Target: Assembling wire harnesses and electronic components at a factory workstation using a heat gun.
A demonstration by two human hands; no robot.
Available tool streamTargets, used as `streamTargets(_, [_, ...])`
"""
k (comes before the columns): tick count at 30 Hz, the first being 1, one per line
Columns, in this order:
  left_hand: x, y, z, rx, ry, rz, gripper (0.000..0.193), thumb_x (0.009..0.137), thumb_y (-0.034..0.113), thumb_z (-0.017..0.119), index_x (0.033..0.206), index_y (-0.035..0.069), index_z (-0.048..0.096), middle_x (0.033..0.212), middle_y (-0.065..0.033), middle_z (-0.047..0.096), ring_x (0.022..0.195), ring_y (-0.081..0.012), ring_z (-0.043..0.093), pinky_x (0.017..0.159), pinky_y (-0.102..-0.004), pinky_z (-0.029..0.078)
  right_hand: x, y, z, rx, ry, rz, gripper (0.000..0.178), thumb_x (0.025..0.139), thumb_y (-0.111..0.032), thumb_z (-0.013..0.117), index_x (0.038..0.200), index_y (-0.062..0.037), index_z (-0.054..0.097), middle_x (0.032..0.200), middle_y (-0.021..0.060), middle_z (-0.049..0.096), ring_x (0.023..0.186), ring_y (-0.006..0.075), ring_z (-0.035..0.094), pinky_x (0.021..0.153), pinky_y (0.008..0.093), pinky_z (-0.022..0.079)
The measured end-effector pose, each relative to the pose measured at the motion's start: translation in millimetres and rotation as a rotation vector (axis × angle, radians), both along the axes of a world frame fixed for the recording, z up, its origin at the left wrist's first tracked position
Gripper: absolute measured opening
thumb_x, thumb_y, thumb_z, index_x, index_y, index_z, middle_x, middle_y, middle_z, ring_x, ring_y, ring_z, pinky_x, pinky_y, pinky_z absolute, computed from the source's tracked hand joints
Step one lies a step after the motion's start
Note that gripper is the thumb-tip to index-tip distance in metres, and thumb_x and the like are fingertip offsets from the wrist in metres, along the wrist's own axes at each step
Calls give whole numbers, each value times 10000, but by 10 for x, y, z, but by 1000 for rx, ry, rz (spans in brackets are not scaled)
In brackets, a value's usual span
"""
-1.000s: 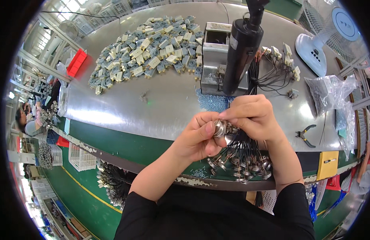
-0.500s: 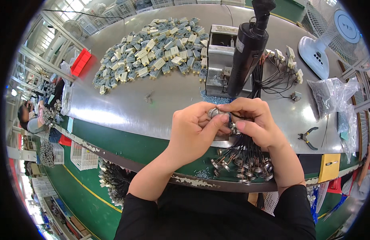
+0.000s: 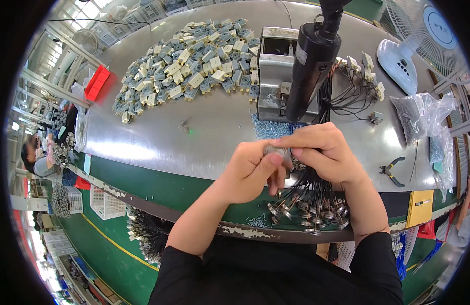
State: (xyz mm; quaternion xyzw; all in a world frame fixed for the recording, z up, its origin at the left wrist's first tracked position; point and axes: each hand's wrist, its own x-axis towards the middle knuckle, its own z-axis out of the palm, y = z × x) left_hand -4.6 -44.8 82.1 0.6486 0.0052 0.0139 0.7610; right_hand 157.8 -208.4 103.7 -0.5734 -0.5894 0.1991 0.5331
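Note:
My left hand [image 3: 249, 172] is closed, thumb and fingers pinching a small round metal part [image 3: 278, 151]. From the other side my right hand [image 3: 325, 152] pinches at the same part, its fingertips close to the left thumb; what lies under its fingers is partly hidden. Below the hands hangs a bundle of black wires [image 3: 310, 184] with round metal caps [image 3: 316, 219] at its lower ends, resting by the table's front edge. Just beyond my fingers lies a patch of small bluish screws [image 3: 271, 128], in front of a metal fixture [image 3: 277, 68] and a black cylindrical powered screwdriver [image 3: 312, 71].
A big heap of grey and cream switch-like parts [image 3: 194, 66] covers the back left. At the right are cutting pliers [image 3: 393, 171], clear plastic bags [image 3: 420, 119], a yellow notebook [image 3: 419, 209] and a light-blue fan [image 3: 397, 66]. A red bin [image 3: 97, 83] stands left; another person [image 3: 41, 160] sits beyond.
Both hands stay together at the metal part. My left fingers have turned it and the left hand has shifted slightly right; the right fingers have straightened. The view has shifted a little.

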Motion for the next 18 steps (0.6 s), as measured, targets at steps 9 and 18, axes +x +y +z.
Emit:
streamTargets(9, [79, 86, 72, 167, -48, 60, 423, 1144, 348, 524, 1095, -55, 641, 742, -89, 697, 559, -116, 633, 521, -230, 491, -105, 74, -127, 73, 24, -106, 354, 919, 9, 642, 1246, -11, 774, 822, 140, 725, 693, 235, 693, 660, 325, 526])
streamTargets(18, [22, 207, -3, 81, -41, 1, 359, 1131, 301, 565, 1046, -39, 646, 775, -80, 712, 604, -123, 662, 547, -243, 512, -37, 44, -115, -16, 61, -74, 307, 945, -23, 714, 1247, 8, 766, 848, 144, 760, 731, 220, 729, 689, 308, 536])
